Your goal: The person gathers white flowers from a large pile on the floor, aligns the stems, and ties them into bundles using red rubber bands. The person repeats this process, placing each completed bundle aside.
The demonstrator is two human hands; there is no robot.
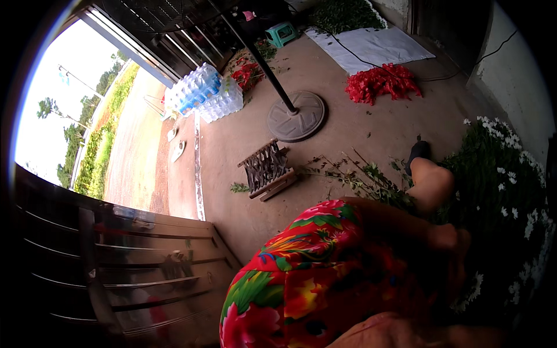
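At the lower right, my left hand is in deep shadow beside the white chrysanthemums; its fingers look bent, but whether they hold anything does not show. A white flower head lies just below it. My right hand is blurred and dark at the bottom edge, and its fingers cannot be made out. Bright red floral cloth fills the lower middle. Cut leafy stems lie on the floor near a bent leg with a dark sock.
A low slatted wooden stool stands by the round base of a pole. Beyond are shrink-wrapped water bottles, a red plastic heap, a white sheet, a cable and a green stool. A wooden bench is lower left.
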